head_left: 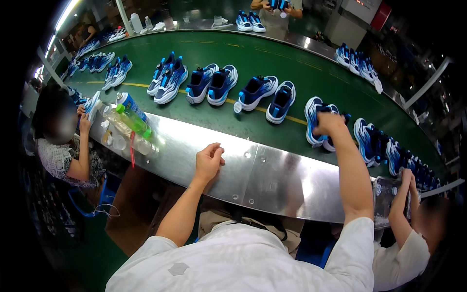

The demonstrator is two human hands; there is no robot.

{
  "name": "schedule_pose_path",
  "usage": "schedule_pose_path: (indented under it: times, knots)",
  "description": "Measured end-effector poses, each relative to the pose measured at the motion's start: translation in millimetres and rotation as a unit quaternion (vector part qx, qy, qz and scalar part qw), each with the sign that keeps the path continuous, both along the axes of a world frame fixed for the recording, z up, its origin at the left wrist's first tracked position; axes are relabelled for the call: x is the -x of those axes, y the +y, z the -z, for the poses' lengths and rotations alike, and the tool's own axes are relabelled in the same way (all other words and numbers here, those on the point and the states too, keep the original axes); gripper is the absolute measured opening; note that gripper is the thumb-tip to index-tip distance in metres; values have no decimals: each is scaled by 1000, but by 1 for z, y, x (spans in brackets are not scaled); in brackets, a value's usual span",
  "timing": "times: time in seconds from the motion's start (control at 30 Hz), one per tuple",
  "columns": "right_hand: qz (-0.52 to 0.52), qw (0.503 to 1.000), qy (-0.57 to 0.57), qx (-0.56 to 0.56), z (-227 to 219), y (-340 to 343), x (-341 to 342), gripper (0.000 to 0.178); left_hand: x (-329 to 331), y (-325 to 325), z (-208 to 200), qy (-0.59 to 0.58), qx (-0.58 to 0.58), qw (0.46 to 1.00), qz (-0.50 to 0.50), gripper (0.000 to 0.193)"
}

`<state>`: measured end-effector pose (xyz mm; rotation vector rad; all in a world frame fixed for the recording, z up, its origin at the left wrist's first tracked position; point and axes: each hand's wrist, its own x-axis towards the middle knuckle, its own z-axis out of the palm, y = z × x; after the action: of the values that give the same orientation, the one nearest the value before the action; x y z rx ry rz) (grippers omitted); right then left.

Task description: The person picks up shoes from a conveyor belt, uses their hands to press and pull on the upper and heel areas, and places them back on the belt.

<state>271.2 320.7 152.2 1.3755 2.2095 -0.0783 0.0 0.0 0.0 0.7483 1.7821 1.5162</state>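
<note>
On the green belt at the right lies a pair of blue and white sneakers. My right hand (332, 124) reaches over this pair, its fingers bent down at the left sneaker (312, 114); its palm covers part of the other sneaker (332, 108), and the grip is partly hidden. My left hand (209, 162) rests above the metal ledge (228, 175), fingers curled loosely together with nothing visible in them. Left of that pair, a dark blue pair sits on the belt, its nearer sneaker (281, 102) upright and a round white tag (237, 107) beside the other.
Several more sneakers (170, 80) line the green belt (214, 126) both ways. A spray can (130, 106) and a green-capped bottle (134, 121) crowd the ledge's left end. Co-workers sit at my left (73, 155) and right (401, 243); another stands across the belt. A clear bin (386, 194) is at right.
</note>
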Motion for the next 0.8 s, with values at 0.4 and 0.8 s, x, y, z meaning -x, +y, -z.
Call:
schedule_pose_path:
  times: [0.4,0.8]
  knots:
    - [-94,977,188,-15,22,-126,-86,50,-6,19,8,330,-8,944,8,33]
    - [-71,972,215,-59,1,-270,-149,89,-160,66,-63,341,50,926,152,31]
